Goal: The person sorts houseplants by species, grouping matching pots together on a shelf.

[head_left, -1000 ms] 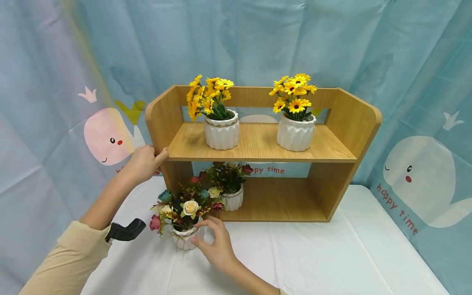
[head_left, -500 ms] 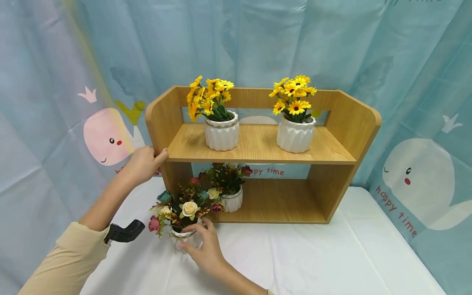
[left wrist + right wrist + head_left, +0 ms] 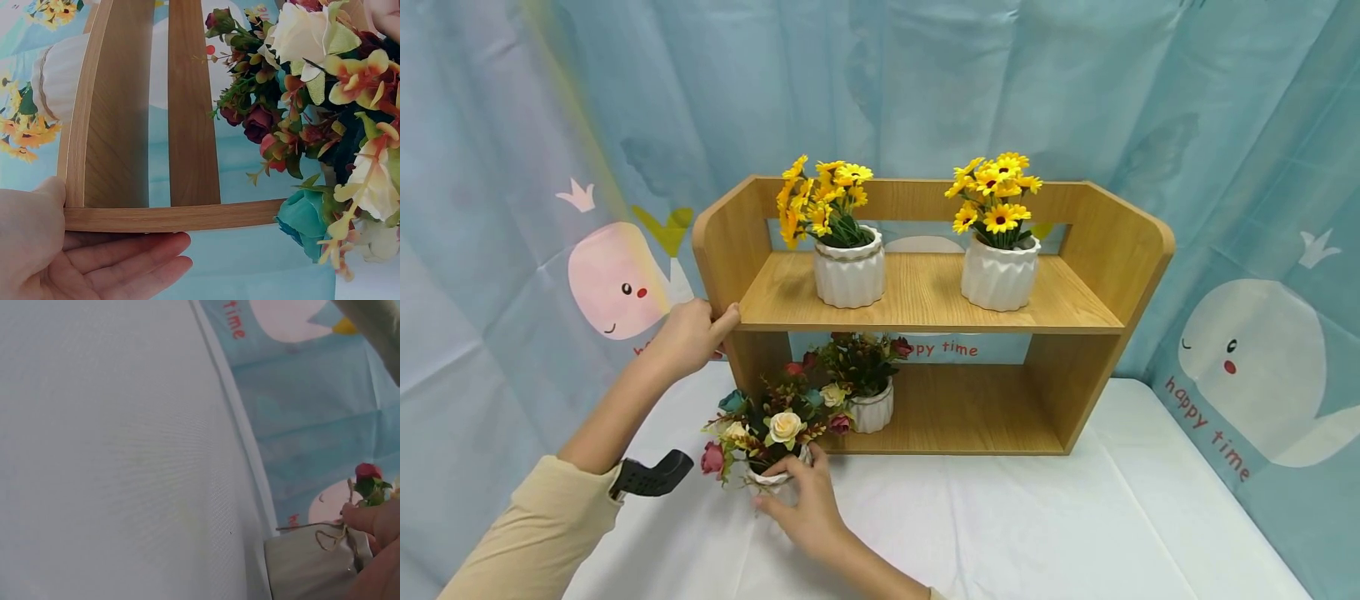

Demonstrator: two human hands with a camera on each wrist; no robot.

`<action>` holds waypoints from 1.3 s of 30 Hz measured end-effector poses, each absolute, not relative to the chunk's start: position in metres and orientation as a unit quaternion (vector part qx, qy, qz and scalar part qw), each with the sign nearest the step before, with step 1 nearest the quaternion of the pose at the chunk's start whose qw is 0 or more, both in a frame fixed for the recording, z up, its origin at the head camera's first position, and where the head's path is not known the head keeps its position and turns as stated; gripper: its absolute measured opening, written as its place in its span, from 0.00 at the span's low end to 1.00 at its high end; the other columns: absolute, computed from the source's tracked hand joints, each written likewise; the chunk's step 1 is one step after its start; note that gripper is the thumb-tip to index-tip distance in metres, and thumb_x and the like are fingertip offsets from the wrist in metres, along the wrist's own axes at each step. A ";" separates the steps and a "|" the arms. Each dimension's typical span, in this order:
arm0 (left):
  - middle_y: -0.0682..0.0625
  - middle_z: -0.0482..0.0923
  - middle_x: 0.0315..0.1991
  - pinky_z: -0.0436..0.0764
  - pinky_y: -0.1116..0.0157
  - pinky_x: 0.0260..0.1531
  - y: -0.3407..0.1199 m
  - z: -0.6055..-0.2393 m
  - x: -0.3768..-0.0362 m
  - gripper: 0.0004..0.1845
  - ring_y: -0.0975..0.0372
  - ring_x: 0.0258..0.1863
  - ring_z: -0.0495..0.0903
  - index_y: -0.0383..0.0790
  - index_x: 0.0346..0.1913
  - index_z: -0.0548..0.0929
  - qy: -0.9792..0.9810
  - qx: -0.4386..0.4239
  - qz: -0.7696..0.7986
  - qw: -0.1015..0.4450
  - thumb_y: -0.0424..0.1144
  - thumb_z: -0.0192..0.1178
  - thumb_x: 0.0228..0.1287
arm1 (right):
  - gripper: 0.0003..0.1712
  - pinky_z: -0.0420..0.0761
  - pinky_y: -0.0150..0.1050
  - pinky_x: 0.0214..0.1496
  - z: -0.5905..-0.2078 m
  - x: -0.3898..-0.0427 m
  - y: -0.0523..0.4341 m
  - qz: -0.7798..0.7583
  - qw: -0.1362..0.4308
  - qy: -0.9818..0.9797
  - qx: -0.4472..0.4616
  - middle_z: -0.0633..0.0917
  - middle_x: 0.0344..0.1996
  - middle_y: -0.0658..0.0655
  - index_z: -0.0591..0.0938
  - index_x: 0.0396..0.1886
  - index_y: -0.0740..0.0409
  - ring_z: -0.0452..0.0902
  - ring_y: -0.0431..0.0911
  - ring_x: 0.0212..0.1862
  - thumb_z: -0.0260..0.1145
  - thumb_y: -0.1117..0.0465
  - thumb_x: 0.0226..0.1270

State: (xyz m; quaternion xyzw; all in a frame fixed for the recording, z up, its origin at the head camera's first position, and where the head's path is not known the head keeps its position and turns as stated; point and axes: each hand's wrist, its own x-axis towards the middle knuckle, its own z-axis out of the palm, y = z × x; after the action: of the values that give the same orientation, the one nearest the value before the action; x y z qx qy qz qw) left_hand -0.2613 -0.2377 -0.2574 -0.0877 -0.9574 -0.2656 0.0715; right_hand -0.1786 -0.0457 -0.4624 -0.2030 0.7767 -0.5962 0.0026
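With my left hand (image 3: 687,340) I hold the left side panel of a two-tier wooden shelf (image 3: 1022,327); in the left wrist view the fingers (image 3: 144,250) lie along the panel's outer face. In front of the shelf's lower left corner stands a white ribbed flowerpot (image 3: 763,481) with cream, teal and dark pink artificial roses (image 3: 785,427). My right hand (image 3: 811,508) grips this pot from its right side, thumb in front. Seen from the right wrist, the pot (image 3: 306,565) has a twine bow (image 3: 331,537) tied below its rim.
A second potted rose arrangement (image 3: 871,408) sits on the lower board, at its left. Two white pots of yellow flowers, a left one (image 3: 850,271) and a right one (image 3: 1000,273), stand on the upper board. A white cloth (image 3: 1000,525) covers the table; a blue curtain (image 3: 940,92) hangs behind.
My right hand has moved left, from beside the pot's right edge to further around its front, and its fingers have closed in on the pot. The left hand stays on the shelf panel.
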 end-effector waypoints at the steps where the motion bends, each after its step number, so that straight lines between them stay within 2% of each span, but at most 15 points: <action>1: 0.34 0.85 0.27 0.79 0.62 0.23 -0.238 -0.258 -0.261 0.33 0.53 0.25 0.88 0.28 0.26 0.80 -0.957 -0.087 -0.267 0.071 0.50 0.40 0.83 | 0.11 0.61 0.77 0.70 -0.462 -0.179 -0.045 -0.597 0.006 0.776 -0.204 0.59 0.74 0.82 0.85 0.41 0.53 0.51 0.77 0.78 0.79 0.62 0.63; 6: 0.35 0.85 0.26 0.80 0.62 0.23 -0.237 -0.258 -0.261 0.33 0.53 0.24 0.88 0.29 0.25 0.80 -0.957 -0.088 -0.264 0.076 0.49 0.40 0.84 | 0.11 0.62 0.76 0.71 -0.461 -0.183 -0.040 -0.592 0.022 0.778 -0.210 0.62 0.74 0.80 0.84 0.38 0.54 0.54 0.75 0.78 0.80 0.61 0.63; 14: 0.35 0.85 0.27 0.80 0.62 0.23 -0.236 -0.258 -0.260 0.32 0.53 0.24 0.88 0.29 0.26 0.80 -0.956 -0.090 -0.268 0.079 0.49 0.40 0.83 | 0.17 0.66 0.67 0.72 -0.463 -0.192 -0.036 -0.588 0.010 0.776 -0.230 0.78 0.65 0.69 0.81 0.31 0.57 0.65 0.66 0.74 0.84 0.68 0.51; 19: 0.35 0.84 0.26 0.78 0.62 0.23 -0.236 -0.258 -0.259 0.32 0.53 0.25 0.89 0.30 0.25 0.78 -0.957 -0.087 -0.265 0.076 0.49 0.40 0.83 | 0.19 0.68 0.66 0.73 -0.463 -0.192 -0.034 -0.594 0.020 0.768 -0.238 0.76 0.67 0.69 0.81 0.29 0.58 0.65 0.66 0.75 0.85 0.72 0.46; 26: 0.33 0.85 0.28 0.79 0.62 0.22 -0.236 -0.258 -0.260 0.31 0.52 0.26 0.88 0.29 0.27 0.78 -0.957 -0.084 -0.266 0.078 0.49 0.40 0.83 | 0.22 0.71 0.60 0.72 -0.466 -0.193 -0.032 -0.585 0.020 0.772 -0.249 0.81 0.62 0.65 0.79 0.26 0.57 0.66 0.62 0.74 0.87 0.71 0.42; 29: 0.32 0.85 0.29 0.79 0.62 0.22 -0.237 -0.258 -0.260 0.30 0.52 0.26 0.88 0.28 0.28 0.77 -0.958 -0.082 -0.265 0.077 0.49 0.40 0.83 | 0.23 0.73 0.59 0.71 -0.469 -0.194 -0.032 -0.579 0.013 0.772 -0.261 0.79 0.63 0.65 0.79 0.27 0.56 0.67 0.63 0.74 0.87 0.71 0.42; 32: 0.32 0.85 0.29 0.78 0.62 0.22 -0.237 -0.259 -0.261 0.30 0.52 0.26 0.88 0.28 0.29 0.77 -0.958 -0.082 -0.263 0.078 0.49 0.40 0.84 | 0.23 0.74 0.57 0.71 -0.473 -0.194 -0.033 -0.569 -0.002 0.775 -0.275 0.81 0.58 0.63 0.79 0.30 0.55 0.67 0.64 0.73 0.87 0.71 0.43; 35: 0.33 0.85 0.28 0.79 0.62 0.22 -0.237 -0.259 -0.261 0.31 0.52 0.25 0.88 0.29 0.28 0.77 -0.958 -0.082 -0.263 0.079 0.50 0.40 0.84 | 0.23 0.74 0.58 0.70 -0.475 -0.193 -0.033 -0.560 -0.021 0.777 -0.286 0.82 0.58 0.64 0.79 0.32 0.54 0.68 0.66 0.74 0.86 0.71 0.44; 39: 0.34 0.85 0.28 0.79 0.62 0.22 -0.237 -0.259 -0.262 0.31 0.52 0.25 0.88 0.29 0.27 0.77 -0.957 -0.082 -0.265 0.080 0.50 0.39 0.83 | 0.22 0.74 0.62 0.68 -0.475 -0.192 -0.033 -0.556 -0.034 0.780 -0.286 0.79 0.66 0.69 0.80 0.34 0.53 0.68 0.68 0.74 0.85 0.70 0.46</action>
State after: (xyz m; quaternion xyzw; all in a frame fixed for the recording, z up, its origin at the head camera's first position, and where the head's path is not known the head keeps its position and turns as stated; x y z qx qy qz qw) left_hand -0.2618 -0.2372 -0.2591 -0.0822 -0.9574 -0.2648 0.0800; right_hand -0.1922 -0.0332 -0.4753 -0.2864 0.7797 -0.5558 -0.0345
